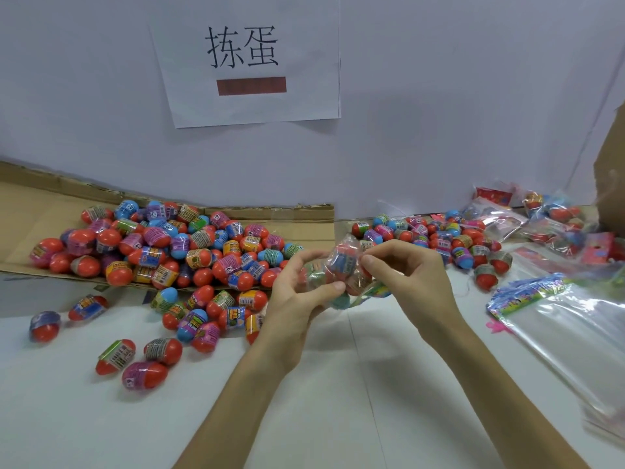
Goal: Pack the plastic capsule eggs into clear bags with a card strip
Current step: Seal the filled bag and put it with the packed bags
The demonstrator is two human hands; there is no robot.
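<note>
**Two hands closed on one filled bag**

Both hands meet in mid-air above the middle of the white table (338, 418). The left hand (297, 299) has its grip wrapped round a small clear plastic bag (353, 252) from the left and underneath, with the thumb laid across the front. The right hand (411, 275) has its grip pinched on the bag's upper right part, thumb and forefinger tips pressed together on the film.

Inside the bag sit several plastic capsule eggs (340, 264), red and blue among them. The film crinkles and glares from where I stand, so the count is hard to tell, perhaps three or four. A bright printed card strip (373, 292) pokes out at the bag's lower right, just under the right thumb.

Off to the left, a big heap of red, blue and purple banded eggs (169, 245) lies on a flattened brown cardboard sheet (304, 220). In front of it, loose eggs (135, 360) lie scattered on the table. A smaller heap of eggs (439, 238) sits behind the right hand.

At the right, a stack of empty clear bags (558, 319) with colourful card headers lies flat. Behind it, filled bags (548, 214) pile up near the wall. On that wall hangs a white paper sign (250, 62) with two black characters and a dark red bar.
</note>
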